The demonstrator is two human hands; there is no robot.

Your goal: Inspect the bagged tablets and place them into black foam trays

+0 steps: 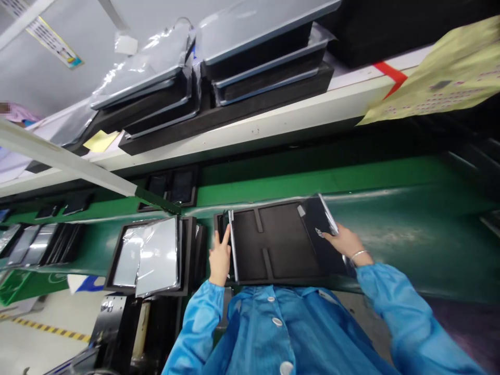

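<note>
A flat dark-grey foam tray with shallow recesses lies on a green conveyor belt. The right hand, with a silver bangle on its wrist and a blue smock sleeve behind it, is closed on a thin black panel with a silver edge, at the tray's right side. The left hand stands upright at the tray's left edge, its fingers against a narrow silver-edged strip; whether it grips the strip, I cannot tell. Left of the tray, a black frame holds silvery panels in clear plastic film. Beyond the tray, on a white shelf, sit stacked black foam trays.
</note>
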